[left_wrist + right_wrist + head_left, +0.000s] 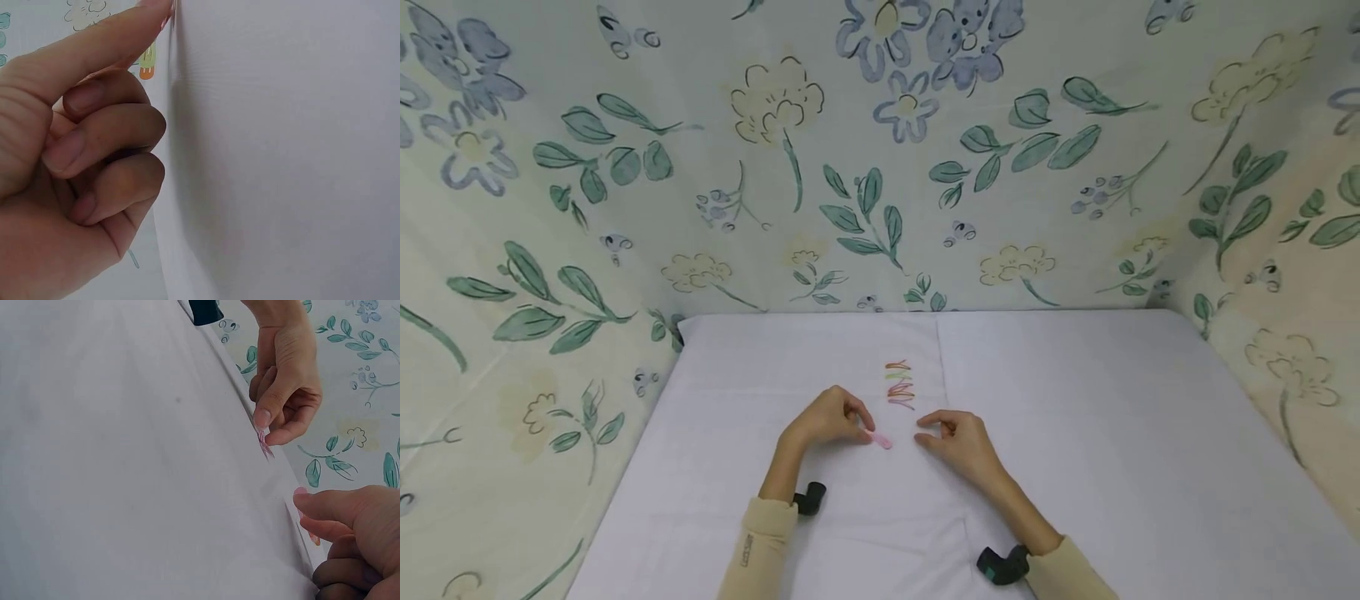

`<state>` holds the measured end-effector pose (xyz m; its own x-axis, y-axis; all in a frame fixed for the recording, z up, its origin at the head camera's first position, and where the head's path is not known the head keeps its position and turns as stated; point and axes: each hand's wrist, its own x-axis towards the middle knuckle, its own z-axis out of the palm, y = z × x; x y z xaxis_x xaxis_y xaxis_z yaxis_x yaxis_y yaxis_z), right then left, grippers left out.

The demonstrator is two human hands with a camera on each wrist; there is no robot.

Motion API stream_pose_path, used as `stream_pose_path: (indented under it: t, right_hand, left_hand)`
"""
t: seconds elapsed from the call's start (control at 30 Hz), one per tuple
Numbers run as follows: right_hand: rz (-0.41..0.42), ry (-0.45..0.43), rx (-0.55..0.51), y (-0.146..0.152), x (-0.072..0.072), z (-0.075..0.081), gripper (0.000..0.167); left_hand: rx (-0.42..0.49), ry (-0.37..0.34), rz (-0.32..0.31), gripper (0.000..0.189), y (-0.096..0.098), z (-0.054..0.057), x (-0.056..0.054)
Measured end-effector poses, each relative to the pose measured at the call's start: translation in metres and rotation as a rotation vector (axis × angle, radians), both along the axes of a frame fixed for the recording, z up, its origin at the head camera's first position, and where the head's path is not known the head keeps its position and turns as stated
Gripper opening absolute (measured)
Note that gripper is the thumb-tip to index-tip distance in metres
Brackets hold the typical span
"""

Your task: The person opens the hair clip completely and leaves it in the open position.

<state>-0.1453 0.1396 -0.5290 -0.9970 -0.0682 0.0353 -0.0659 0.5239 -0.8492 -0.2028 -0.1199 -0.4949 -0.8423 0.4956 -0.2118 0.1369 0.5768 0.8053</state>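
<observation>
My left hand (831,417) pinches one end of a small pink looped strand (882,440) between thumb and forefinger, low over the white cloth; it looks like a thin band, but its exact kind is unclear. The right wrist view shows its pink loops (265,447) hanging below the left fingertips. Curled into the palm are the left hand's other fingers (103,147). To the right of the pink strand, my right hand (962,446) holds nothing visible, its thumb and forefinger apart. Beyond both hands lies a column of thin coloured loops (900,392) in orange, green, red and pink.
White cloth (1112,433) with faint creases covers the table. Floral fabric (865,192) hangs behind and at both sides. A black wrist device (808,498) sits by the left cuff, another black device (1002,567) by the right.
</observation>
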Motion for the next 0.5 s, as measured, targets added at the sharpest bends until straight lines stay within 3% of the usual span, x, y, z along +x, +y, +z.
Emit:
stream_pose_path:
  t: [0.5]
  right_hand:
    - [0.127,0.057,0.031,-0.029,-0.004,-0.005,0.014]
  left_hand:
    - [0.012,0.036,-0.033,0.008,0.001,-0.005,0.001]
